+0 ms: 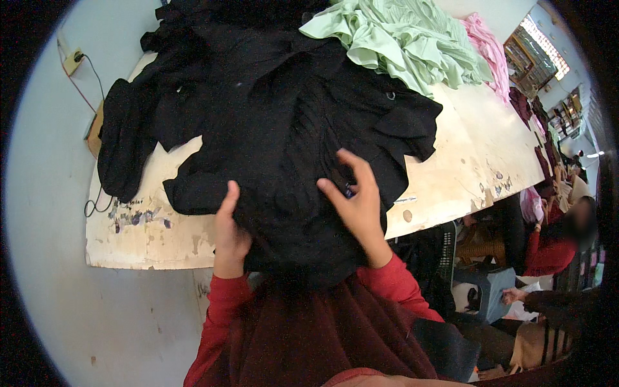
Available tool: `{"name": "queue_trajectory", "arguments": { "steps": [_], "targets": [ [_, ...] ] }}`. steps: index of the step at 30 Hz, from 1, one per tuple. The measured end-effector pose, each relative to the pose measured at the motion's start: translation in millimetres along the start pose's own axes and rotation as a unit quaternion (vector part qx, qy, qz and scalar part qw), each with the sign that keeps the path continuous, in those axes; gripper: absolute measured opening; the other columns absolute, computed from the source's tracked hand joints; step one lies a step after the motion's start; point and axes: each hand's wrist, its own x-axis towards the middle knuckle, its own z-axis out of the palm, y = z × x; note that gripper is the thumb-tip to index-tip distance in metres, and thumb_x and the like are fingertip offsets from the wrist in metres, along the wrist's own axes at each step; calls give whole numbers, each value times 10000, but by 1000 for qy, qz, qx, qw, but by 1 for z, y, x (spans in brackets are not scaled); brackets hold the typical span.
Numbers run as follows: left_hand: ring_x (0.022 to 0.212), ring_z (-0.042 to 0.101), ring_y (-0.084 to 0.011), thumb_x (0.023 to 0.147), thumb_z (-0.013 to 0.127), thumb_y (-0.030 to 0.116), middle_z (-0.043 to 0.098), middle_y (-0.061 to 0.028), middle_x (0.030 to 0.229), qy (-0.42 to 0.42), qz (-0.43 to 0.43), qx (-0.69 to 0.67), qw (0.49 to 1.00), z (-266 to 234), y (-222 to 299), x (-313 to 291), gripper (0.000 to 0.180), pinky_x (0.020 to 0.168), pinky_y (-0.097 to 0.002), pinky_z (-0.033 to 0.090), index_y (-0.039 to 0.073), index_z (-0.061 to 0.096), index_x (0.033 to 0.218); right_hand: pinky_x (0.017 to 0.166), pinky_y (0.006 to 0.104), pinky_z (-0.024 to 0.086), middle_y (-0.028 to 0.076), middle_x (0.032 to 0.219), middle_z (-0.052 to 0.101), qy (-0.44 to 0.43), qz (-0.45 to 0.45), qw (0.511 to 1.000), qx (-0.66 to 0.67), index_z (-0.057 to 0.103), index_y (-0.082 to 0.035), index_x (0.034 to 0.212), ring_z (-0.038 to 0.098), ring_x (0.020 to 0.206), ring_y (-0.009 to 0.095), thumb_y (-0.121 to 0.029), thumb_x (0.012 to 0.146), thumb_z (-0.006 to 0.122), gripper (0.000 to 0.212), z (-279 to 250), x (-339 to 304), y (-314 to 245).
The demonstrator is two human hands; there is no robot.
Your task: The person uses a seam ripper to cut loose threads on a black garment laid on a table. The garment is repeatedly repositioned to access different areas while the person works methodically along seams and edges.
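A big heap of black garments (271,109) covers the near part of a worn wooden table (464,161). My left hand (229,226) grips the lower left edge of the black cloth that hangs over the table's front edge, fingers tucked under the fabric. My right hand (358,206) presses on the same black cloth from the right, fingers spread and partly curled into a fold. Both sleeves are red. The lower part of the cloth drapes down against my body.
Light green garments (400,39) and pink ones (487,45) are piled at the table's far end. A wall socket with a cable (74,61) is at the left. A seated person in red (554,245) and a grey plastic stool (493,290) are at the right.
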Motion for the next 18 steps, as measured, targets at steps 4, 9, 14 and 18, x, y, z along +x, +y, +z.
{"name": "queue_trajectory", "arguments": {
  "steps": [4, 9, 14, 18],
  "targets": [
    [1181, 518, -263, 963, 482, 391, 527, -119, 1303, -26, 55, -50, 997, -18, 15, 5, 533, 1008, -404, 412, -11, 452, 1313, 773, 393, 521, 115, 1093, 610, -118, 12, 987, -112, 560, -109, 1204, 625, 955, 323, -287, 761, 735, 509, 7, 9, 24],
    [1223, 480, -295, 959, 447, 466, 471, -142, 1354, 16, 195, -23, 980, -31, 33, -7, 623, 1030, -411, 398, 9, 371, 1376, 727, 326, 510, 124, 954, 616, -2, -176, 984, -42, 625, -51, 1030, 643, 860, 285, 61, 725, 614, 326, 7, 51, 17],
    [1272, 418, -316, 950, 400, 532, 423, -151, 1390, -13, 243, -44, 969, -10, 19, -24, 679, 1073, -461, 329, 27, 337, 1399, 647, 350, 533, 98, 992, 616, 154, -325, 933, 20, 630, -121, 1013, 652, 800, 285, 79, 612, 597, 450, -7, 116, -1],
    [1180, 506, -267, 937, 530, 425, 512, -120, 1305, 79, 16, 14, 997, 0, -21, 2, 569, 1005, -402, 404, 5, 445, 1311, 746, 397, 523, 124, 958, 675, -113, 38, 954, -275, 652, -107, 1015, 651, 893, 315, -219, 825, 612, 225, -8, 119, 28]
  ]
}}
